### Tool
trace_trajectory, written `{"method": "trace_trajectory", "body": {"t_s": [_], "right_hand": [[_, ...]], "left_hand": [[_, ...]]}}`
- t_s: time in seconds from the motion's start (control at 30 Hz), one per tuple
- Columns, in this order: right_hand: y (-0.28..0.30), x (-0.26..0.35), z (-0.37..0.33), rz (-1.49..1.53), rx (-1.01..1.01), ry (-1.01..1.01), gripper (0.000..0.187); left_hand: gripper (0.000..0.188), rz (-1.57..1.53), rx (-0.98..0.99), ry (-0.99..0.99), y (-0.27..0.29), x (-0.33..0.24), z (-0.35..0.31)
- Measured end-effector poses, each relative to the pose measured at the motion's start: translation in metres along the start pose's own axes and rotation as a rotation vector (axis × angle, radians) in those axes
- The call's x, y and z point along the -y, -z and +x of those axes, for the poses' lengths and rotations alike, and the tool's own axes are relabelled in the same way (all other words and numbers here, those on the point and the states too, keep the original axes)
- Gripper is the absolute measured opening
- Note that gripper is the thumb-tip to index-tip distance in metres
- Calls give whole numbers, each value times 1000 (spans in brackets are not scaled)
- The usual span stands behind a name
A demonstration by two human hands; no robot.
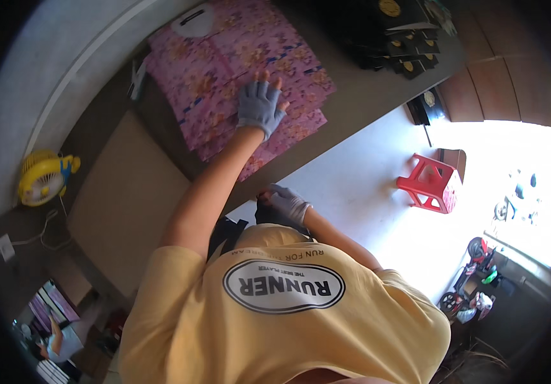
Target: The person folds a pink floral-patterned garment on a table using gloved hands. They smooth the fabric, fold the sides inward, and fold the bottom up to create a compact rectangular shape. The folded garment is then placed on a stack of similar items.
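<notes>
My left hand (261, 109), in a grey fingerless glove, lies flat with its fingers apart on a stack of pink flower-printed sheets (208, 80). The sheets are fanned a little unevenly, and their near corners reach the table edge. My right hand (286, 202), also gloved, is low in front of my body by the table edge, with its fingers curled. Dark cloth shows just below that hand; whatever its fingers hold, if anything, is hidden. A white rounded piece with a dark strip (193, 22) rests on the far end of the sheets.
Black flat pieces with gold emblems (409, 51) are piled at the table's far right. A narrow pale tool (137, 80) lies left of the sheets. A yellow fan (44, 179) stands further left. On the floor at right are a red stool (432, 184) and a scooter (467, 281).
</notes>
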State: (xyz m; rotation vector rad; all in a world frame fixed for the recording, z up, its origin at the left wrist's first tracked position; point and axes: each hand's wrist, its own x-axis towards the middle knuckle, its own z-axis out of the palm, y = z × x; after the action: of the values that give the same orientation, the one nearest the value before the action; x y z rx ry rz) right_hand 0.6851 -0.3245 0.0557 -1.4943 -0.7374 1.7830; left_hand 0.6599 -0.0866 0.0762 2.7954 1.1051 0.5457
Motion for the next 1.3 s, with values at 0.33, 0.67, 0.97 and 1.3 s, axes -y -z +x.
{"method": "trace_trajectory", "body": {"t_s": [0.33,0.67,0.97,1.3], "right_hand": [[-159,75,99,-1135,-182,704,47],[-256,112,158,-1310,-594,-41,59],[-183,149,184,-1262,-829,217,40],[-140,182,184,-605,-134,496,16]], "left_hand": [[18,-95,-373,332,130,144,-298],[21,20,-380,749,189,191,-574],[32,348,-349,1252,224,273,-615],[40,-377,-95,1296,264,376,-619]]}}
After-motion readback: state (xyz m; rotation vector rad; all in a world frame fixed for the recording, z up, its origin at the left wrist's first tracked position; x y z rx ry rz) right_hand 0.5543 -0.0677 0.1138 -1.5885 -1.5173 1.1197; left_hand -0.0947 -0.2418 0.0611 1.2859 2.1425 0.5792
